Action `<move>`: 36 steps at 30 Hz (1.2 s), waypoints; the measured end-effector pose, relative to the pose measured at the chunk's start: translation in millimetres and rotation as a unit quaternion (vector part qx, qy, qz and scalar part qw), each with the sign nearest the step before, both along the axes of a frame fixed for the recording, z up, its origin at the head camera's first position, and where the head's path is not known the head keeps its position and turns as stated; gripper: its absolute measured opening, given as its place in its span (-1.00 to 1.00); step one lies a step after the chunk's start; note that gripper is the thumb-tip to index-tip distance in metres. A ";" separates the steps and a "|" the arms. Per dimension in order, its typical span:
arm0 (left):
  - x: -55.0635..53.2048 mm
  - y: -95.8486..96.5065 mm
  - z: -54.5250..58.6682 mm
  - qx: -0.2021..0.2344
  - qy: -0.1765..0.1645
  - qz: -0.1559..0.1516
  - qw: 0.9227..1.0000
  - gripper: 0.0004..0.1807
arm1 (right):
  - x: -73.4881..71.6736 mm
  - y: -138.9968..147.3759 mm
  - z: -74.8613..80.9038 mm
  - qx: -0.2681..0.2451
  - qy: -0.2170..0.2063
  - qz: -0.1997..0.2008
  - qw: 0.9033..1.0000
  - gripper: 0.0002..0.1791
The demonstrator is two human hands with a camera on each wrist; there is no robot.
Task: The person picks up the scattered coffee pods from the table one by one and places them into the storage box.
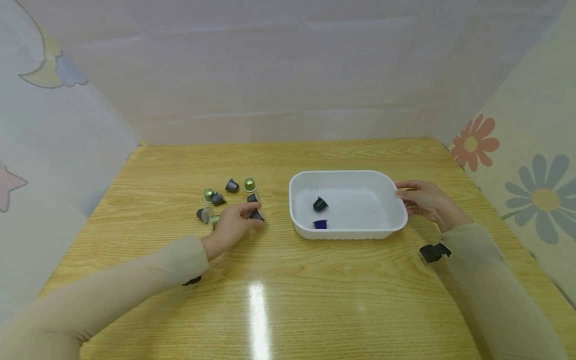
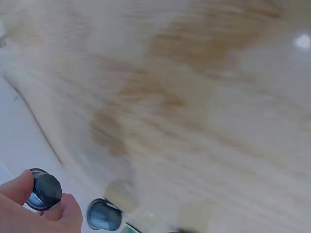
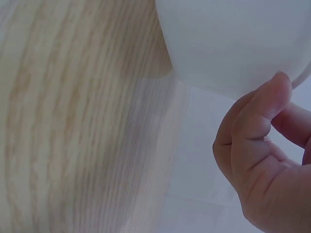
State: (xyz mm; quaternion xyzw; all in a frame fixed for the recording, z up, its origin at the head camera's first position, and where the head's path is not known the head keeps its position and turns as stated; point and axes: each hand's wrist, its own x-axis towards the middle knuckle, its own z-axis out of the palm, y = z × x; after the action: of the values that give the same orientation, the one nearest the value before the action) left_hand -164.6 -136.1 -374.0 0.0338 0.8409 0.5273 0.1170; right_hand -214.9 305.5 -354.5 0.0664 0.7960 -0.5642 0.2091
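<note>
Two holds live — left hand [image 1: 231,226] pinches dark capsule [image 2: 47,192] left of frame centre, beside loose capsules [image 1: 232,186]; right hand [image 1: 429,202] pinches white tray [image 1: 342,233], right of centre — likely to steady it.

The right wrist view's top edge cuts off the white tray [image 3: 233,43]

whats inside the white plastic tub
Two coffee capsules show inside the white plastic tub, toward its left end: a black capsule and, nearer the viewer, a dark blue capsule. The tub's near rim covers the blue one's lower part and the floor just behind it.
</note>
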 end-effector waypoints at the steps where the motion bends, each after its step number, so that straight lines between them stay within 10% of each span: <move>1: 0.2 1.9 1.9 0.004 -0.002 0.000 1.000 -0.45 | 0.1 -0.1 0.0 0.001 0.000 0.000 1.000 -0.38; 36: -9.0 67.1 31.0 0.108 -0.005 -0.024 0.994 -0.46 | -1.4 -1.6 2.5 -0.022 -0.006 -0.005 1.000 -0.46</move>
State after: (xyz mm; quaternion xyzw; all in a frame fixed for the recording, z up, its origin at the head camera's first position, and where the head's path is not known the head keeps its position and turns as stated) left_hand -173.7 -69.0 -342.9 0.0635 0.7773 0.6124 0.1294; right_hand -216.4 303.9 -352.0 0.0692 0.7818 -0.5823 0.2118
